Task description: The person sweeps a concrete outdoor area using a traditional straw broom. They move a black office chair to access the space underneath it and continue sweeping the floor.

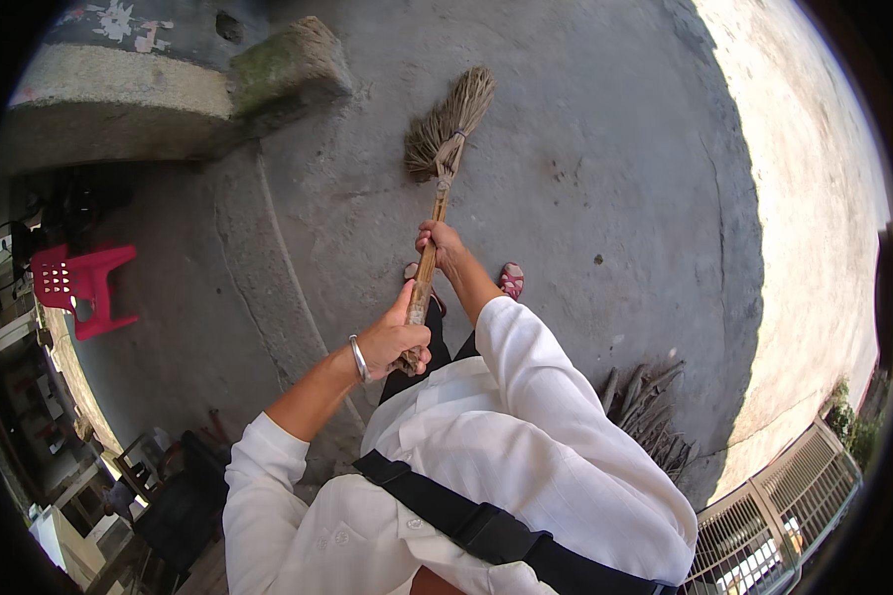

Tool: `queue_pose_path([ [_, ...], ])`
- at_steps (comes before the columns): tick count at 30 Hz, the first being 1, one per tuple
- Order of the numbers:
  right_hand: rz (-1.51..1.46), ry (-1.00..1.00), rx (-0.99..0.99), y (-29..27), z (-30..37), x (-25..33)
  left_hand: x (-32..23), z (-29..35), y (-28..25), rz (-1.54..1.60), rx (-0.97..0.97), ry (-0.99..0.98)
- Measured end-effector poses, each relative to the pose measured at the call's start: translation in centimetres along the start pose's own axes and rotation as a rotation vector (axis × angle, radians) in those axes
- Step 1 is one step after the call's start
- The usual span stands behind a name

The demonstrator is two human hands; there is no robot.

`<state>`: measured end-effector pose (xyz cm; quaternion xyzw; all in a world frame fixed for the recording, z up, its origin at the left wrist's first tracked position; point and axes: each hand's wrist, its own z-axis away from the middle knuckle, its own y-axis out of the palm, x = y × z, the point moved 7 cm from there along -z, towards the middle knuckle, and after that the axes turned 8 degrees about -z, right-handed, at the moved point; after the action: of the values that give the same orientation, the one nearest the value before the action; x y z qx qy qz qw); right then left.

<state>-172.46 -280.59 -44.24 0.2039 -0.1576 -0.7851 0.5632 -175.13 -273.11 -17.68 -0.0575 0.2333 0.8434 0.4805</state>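
Observation:
A straw broom [451, 129] with a wooden stick handle stretches out in front of me, its bristles fanned out over the grey concrete floor [625, 188]. My left hand [395, 334] is closed round the top end of the handle, close to my body, with a silver bangle on that wrist. Further down the stick, nearer the bristles, my right hand [440, 241] wraps round it. The fingers of both hands are curled on the wood. Whether the bristle tips press on the floor I cannot tell.
A low concrete ledge [129, 99] with a mossy block [293, 64] stands at the far left. Left of me is a red plastic stool [87, 288]. A pile of sticks [650, 412] lies at the right, before a metal gate [779, 511]. My sandalled foot [511, 281] stands behind the broom.

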Motion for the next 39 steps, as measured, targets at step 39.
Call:
queue_pose_path([
  [39, 0.267, -0.245, -0.369, -3.4, 1.2, -1.1, 3.9, 2.8, -1.7, 0.711, 0.223, 0.091],
])
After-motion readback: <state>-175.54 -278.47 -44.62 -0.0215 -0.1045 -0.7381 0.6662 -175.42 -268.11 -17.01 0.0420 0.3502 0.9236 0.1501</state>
